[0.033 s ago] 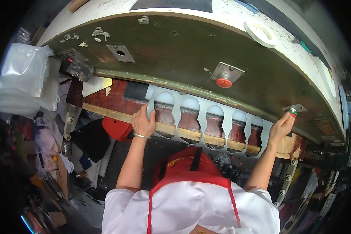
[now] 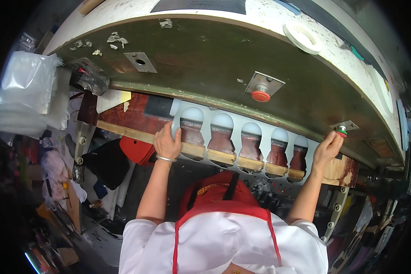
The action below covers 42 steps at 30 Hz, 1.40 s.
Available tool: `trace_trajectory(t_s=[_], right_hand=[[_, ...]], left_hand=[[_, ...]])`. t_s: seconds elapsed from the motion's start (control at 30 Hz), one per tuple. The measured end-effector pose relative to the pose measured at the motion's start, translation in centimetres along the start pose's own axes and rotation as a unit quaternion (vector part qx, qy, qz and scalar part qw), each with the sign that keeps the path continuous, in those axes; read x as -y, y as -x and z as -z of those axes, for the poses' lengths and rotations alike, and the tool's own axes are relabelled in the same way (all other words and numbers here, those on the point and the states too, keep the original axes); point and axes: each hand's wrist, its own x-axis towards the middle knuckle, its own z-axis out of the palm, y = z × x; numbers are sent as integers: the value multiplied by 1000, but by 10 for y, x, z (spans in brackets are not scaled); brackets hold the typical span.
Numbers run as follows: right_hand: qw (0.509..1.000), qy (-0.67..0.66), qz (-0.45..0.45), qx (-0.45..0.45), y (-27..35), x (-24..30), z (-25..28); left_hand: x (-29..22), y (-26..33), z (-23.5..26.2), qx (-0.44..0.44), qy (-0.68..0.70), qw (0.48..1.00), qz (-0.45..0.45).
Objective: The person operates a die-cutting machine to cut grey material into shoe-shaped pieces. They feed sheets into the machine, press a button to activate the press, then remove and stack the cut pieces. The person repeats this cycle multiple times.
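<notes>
My left hand (image 2: 167, 142) is closed on the left edge of a pale sheet (image 2: 207, 132) with a row of several bottle-shaped cut-outs. The sheet lies across the dark red board (image 2: 137, 114) with a light wooden front edge, under the machine's green front, and hangs past the board toward me. My right hand (image 2: 329, 148) is raised beside the sheet's right end, its fingers curled at the green push button (image 2: 340, 132) on the machine. Part of the button shows above the fingertips.
A red mushroom button (image 2: 260, 95) sticks out of the green machine front (image 2: 192, 55). On the white top lies a roll of tape (image 2: 302, 39). Clear plastic bags (image 2: 27, 91) hang at the left. Below are a red container (image 2: 136, 150) and a black bag (image 2: 106, 164).
My right hand has shifted slightly down and left, so a little more of the green button shows. My left hand and the sheet stay in place.
</notes>
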Motion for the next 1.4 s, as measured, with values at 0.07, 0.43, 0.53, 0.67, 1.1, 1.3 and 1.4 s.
trace_trajectory(t_s=[0.07, 0.43, 0.53, 0.67, 1.1, 1.3, 1.4], right_hand=[[998, -50, -18, 39, 32, 9, 3], [943, -78, -227, 231, 155, 7, -5], [885, -223, -379, 153, 170, 19, 21], [976, -134, -171, 18, 162, 64, 17], [812, -411, -96, 402, 212, 224, -30], [867, -319, -74, 375, 199, 177, 10], [920, -220, 44, 323, 223, 172, 3]], left_hand=[[1, 4, 2, -6, -4, 1000, 2], [19, 36, -2, 7, 67, 997, 26], [24, 62, 15, 12, 65, 998, 4], [26, 100, 45, 61, 53, 997, 18], [29, 198, 96, 121, -59, 990, 39], [36, 212, 91, 98, -41, 994, 16], [37, 207, 87, 85, -30, 996, 5]])
